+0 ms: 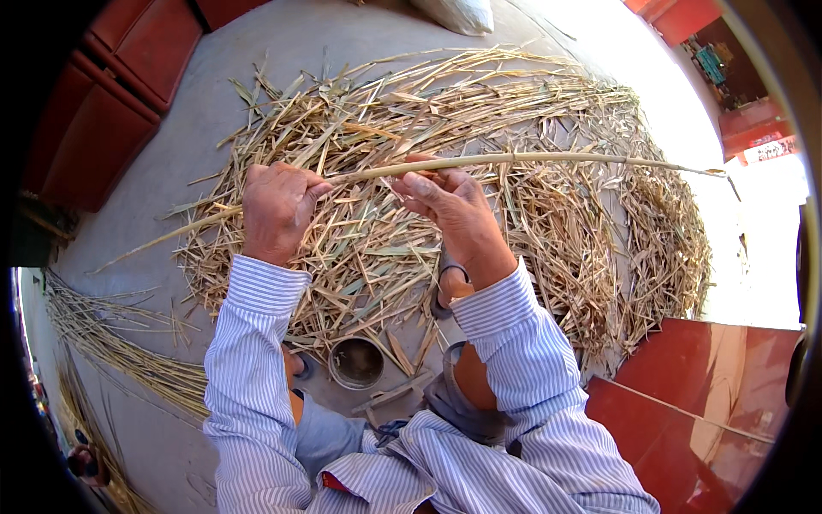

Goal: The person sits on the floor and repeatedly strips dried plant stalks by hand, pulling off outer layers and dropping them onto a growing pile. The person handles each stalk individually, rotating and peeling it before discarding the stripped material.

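Note:
A long, pale cane stalk (pixel 548 158) stretches across in front of me, bowed slightly, its thin left end slanting down and its right tip dark and bent. My left hand (pixel 281 210) is closed in a fist round it, left of the middle. Close by on the right, the fingers of my right hand (pixel 458 206) curl round the same stalk, one finger showing above it and the thumb below. Under both hands spreads a wide heap of dry leaves and husks (pixel 377 214), with longer stalks (pixel 479 90) lying along its far side.
Between my feet stands a round metal bowl (pixel 356 362), beside a flat wooden piece (pixel 392 396). A bundle of thin stalks (pixel 128 338) lies at the left. Red seats (pixel 111 111) stand far left, a red panel (pixel 685 394) near right, a pale sack (pixel 458 13) at the back.

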Demonstrator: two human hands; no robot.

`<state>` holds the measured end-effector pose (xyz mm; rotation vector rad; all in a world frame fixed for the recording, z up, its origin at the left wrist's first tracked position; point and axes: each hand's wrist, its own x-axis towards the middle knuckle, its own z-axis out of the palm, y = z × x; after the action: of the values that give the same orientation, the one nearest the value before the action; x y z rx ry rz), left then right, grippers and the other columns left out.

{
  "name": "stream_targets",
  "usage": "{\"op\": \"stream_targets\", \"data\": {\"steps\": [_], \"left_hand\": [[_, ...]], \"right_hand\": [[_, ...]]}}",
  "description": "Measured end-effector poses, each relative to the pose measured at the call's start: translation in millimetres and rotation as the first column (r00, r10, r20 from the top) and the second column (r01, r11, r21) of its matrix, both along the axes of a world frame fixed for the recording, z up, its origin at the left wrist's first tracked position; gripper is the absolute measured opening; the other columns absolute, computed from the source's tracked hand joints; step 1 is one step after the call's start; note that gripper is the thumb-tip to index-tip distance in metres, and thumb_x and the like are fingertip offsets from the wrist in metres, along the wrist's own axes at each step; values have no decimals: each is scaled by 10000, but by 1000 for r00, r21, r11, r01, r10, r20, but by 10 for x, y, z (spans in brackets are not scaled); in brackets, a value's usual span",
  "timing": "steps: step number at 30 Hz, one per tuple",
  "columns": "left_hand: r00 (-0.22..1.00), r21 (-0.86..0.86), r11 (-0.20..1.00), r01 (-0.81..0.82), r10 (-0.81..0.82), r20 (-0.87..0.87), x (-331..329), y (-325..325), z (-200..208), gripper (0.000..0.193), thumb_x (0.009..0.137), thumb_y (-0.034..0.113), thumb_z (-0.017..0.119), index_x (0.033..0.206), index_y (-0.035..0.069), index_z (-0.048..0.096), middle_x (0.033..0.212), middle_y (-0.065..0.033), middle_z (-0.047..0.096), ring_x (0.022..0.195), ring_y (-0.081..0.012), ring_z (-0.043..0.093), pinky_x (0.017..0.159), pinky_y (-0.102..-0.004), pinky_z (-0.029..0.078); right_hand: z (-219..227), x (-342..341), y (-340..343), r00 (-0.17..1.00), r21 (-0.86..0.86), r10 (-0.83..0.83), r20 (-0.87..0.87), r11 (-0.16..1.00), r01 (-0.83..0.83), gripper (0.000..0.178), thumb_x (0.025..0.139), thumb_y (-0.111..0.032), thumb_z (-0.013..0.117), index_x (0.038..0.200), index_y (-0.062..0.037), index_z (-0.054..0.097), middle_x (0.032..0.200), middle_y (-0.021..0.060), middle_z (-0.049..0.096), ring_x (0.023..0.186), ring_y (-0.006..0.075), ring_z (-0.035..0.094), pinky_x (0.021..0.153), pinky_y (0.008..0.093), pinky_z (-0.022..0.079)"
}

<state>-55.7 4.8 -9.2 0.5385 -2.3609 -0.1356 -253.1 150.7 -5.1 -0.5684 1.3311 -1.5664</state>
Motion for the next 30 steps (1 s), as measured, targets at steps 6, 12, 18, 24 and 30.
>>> {"op": "stream_targets", "data": {"steps": [6,12,18,24,30], "left_hand": [[982,78,986,-150,139,127,372,-346,-35,140,743,196,763,784,107,663,676,-25,598,687,-223,556,707,-378,376],[994,75,993,87,-82,-68,92,-61,-23,307,731,341,764,901,103,671,795,-33,660,772,-216,602,721,-391,394],[984,-23,997,77,-80,-160,-128,180,-72,260,717,221,768,906,101,637,838,-11,666,788,-182,622,730,-358,430],[968,-79,996,32,-51,-247,-99,231,-29,252,660,216,785,842,118,641,783,12,650,785,-161,618,716,-341,433],[893,86,996,-2,40,-449,-7,116,316,138,761,166,787,792,118,661,750,-14,663,722,-146,627,615,-317,444]], "right_hand": [[-19,-518,91,947,-142,-297,124,939,313,207,945,-164,615,1105,-34,610,995,89,691,882,138,671,689,232,541],[14,-46,-67,979,-86,-185,-90,980,178,205,922,-192,655,1024,-15,631,893,94,700,797,150,685,652,218,526],[57,354,-83,972,-209,-185,-144,966,153,175,930,-150,637,1037,-12,625,958,127,700,835,160,686,713,233,550],[-52,434,-100,965,-267,-227,-131,945,186,168,939,-134,620,1059,-16,612,995,136,695,853,181,690,724,241,560],[-125,169,-134,947,-124,-320,31,939,321,193,917,-133,653,1045,6,613,928,111,697,784,164,693,643,225,557]]}}
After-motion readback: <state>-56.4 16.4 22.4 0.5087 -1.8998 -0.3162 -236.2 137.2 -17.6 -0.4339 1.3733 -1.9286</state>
